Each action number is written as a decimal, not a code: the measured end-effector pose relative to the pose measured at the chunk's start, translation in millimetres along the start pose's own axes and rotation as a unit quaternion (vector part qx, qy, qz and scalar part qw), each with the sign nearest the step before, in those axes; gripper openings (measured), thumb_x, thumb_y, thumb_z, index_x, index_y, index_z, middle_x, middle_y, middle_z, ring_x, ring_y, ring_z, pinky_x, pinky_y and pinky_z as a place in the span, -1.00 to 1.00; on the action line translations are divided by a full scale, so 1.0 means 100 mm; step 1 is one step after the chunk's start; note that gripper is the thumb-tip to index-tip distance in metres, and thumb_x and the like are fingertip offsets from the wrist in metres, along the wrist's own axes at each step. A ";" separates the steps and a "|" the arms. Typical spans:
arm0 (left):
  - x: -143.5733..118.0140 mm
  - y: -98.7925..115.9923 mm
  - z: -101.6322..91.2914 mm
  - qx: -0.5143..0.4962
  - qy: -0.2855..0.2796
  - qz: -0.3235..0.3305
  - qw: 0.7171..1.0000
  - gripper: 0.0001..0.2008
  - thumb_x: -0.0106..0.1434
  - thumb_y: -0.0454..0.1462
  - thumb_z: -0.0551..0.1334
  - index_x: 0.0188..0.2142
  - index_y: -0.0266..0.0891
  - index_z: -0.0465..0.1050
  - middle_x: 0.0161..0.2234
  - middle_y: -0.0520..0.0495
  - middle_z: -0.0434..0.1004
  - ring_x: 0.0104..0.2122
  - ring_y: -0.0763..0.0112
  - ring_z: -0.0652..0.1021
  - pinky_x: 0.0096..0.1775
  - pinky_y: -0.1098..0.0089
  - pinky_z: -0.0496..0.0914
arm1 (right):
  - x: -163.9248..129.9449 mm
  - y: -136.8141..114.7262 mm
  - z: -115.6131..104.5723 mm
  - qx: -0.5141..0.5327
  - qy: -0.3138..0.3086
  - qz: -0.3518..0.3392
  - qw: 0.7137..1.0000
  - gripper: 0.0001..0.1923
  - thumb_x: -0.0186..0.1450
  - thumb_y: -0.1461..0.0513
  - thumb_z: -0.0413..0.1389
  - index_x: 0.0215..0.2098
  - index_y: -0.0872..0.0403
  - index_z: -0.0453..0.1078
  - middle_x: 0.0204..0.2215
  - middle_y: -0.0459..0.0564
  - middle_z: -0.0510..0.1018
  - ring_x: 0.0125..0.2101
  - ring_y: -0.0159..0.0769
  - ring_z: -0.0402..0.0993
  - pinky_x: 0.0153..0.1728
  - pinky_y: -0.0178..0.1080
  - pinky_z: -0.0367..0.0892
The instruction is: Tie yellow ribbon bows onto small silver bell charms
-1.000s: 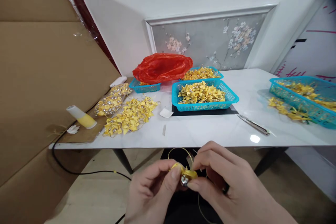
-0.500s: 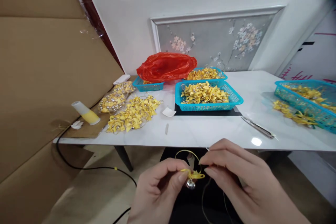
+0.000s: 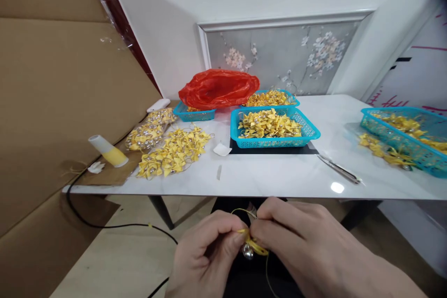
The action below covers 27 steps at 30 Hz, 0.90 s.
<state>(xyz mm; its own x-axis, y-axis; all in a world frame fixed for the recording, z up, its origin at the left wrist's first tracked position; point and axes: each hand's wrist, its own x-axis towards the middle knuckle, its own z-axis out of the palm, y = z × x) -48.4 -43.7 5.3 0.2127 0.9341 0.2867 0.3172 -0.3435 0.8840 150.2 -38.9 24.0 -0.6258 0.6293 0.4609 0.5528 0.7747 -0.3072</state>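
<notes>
Between my two hands, just off the table's front edge, is a small yellow ribbon flower point(image 3: 260, 247) with a silver bell point(image 3: 247, 252) hanging under it. My left hand point(image 3: 211, 247) is closed, pinching the flower's left side between thumb and forefinger. Fingers bunched, my right hand point(image 3: 296, 237) presses against the flower's right side and pinches at the thin yellow cord point(image 3: 240, 210). That cord loops above the flower, and a loose length hangs below my right hand. The right fingertips partly cover the flower, so the exact grip there is hidden.
Blue baskets point(image 3: 275, 142) of yellow flowers stand on the white table point(image 3: 279, 172), another basket point(image 3: 401, 132) at right. A flower pile point(image 3: 174, 151), red plastic bag point(image 3: 218, 88), thread cone point(image 3: 109, 151) and tweezers-like metal tool point(image 3: 338, 169) lie around. Cardboard point(image 3: 63, 84) rises at left.
My right hand has moved left, from beside the flower onto it, and its fingers have closed in. The cord loop above has become lower. My left hand keeps its pinch.
</notes>
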 end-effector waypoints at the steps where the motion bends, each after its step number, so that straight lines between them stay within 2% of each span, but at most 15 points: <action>1: -0.01 0.00 0.00 -0.006 0.001 -0.003 1.000 -0.85 0.29 -0.30 0.24 -0.42 -0.10 0.52 -0.50 0.10 0.50 -0.52 0.47 0.47 -0.45 0.55 0.35 | 0.01 -0.01 0.00 -0.010 0.008 -0.006 1.000 -0.71 0.39 0.42 -0.12 -0.27 0.11 0.42 -0.35 -0.04 0.46 -0.50 -0.32 0.42 -0.53 -0.28 0.28; 4: -0.02 -0.02 0.00 -0.040 -0.005 -0.029 0.999 -0.87 0.28 -0.28 0.26 -0.40 -0.09 0.55 -0.50 0.10 0.50 -0.51 0.48 0.46 -0.45 0.56 0.35 | 0.01 -0.04 0.02 -0.019 0.018 -0.014 1.000 -0.68 0.41 0.42 -0.14 -0.28 0.11 0.43 -0.38 -0.04 0.46 -0.50 -0.32 0.42 -0.53 -0.28 0.30; 8: -0.02 -0.04 0.00 -0.106 -0.027 -0.065 0.992 -0.93 0.24 -0.27 0.31 -0.38 -0.10 0.57 -0.45 0.08 0.54 -0.45 0.46 0.50 -0.39 0.57 0.39 | -0.03 -0.05 0.06 0.007 0.015 0.009 1.000 -0.74 0.37 0.42 -0.08 -0.28 0.12 0.44 -0.36 -0.02 0.44 -0.44 -0.30 0.45 -0.49 -0.25 0.38; 13: 0.02 -0.02 -0.02 -0.094 -0.042 -0.021 0.994 -0.88 0.26 -0.33 0.29 -0.40 -0.11 0.57 -0.44 0.07 0.54 -0.43 0.45 0.51 -0.36 0.55 0.38 | -0.07 -0.02 0.05 0.022 0.009 0.012 1.000 -0.79 0.35 0.41 -0.02 -0.27 0.10 0.43 -0.33 -0.04 0.45 -0.45 -0.33 0.45 -0.47 -0.27 0.42; 16: 0.03 0.01 -0.03 -0.116 -0.077 -0.026 0.990 -0.87 0.27 -0.33 0.29 -0.41 -0.13 0.57 -0.44 0.06 0.54 -0.44 0.45 0.52 -0.35 0.54 0.39 | -0.06 -0.01 0.04 -0.008 0.014 -0.017 1.000 -0.78 0.35 0.42 -0.03 -0.35 0.11 0.41 -0.41 -0.04 0.43 -0.49 -0.33 0.42 -0.55 -0.28 0.35; 21: 0.02 0.02 -0.03 -0.193 -0.098 -0.068 0.974 -0.87 0.26 -0.26 0.33 -0.44 -0.16 0.58 -0.47 0.06 0.53 -0.45 0.47 0.52 -0.36 0.56 0.39 | -0.05 -0.02 0.11 -0.023 0.056 -0.030 0.998 -0.74 0.34 0.43 -0.07 -0.37 0.14 0.41 -0.46 -0.03 0.41 -0.51 -0.33 0.41 -0.54 -0.29 0.35; 27: 0.02 0.01 -0.01 -0.210 -0.100 -0.066 0.970 -0.85 0.28 -0.25 0.31 -0.43 -0.16 0.59 -0.46 0.05 0.52 -0.45 0.48 0.52 -0.35 0.57 0.40 | -0.08 -0.05 0.21 -0.014 0.115 -0.015 0.993 -0.73 0.35 0.44 -0.08 -0.36 0.15 0.43 -0.48 -0.01 0.42 -0.50 -0.30 0.43 -0.57 -0.28 0.34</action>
<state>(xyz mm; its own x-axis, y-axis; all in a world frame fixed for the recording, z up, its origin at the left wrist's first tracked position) -48.9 -42.2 7.1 0.3849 0.9151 0.1202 -0.0421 -0.1126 0.9927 140.7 -46.2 4.6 -0.5018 0.5719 0.6489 0.5529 0.7891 -0.2678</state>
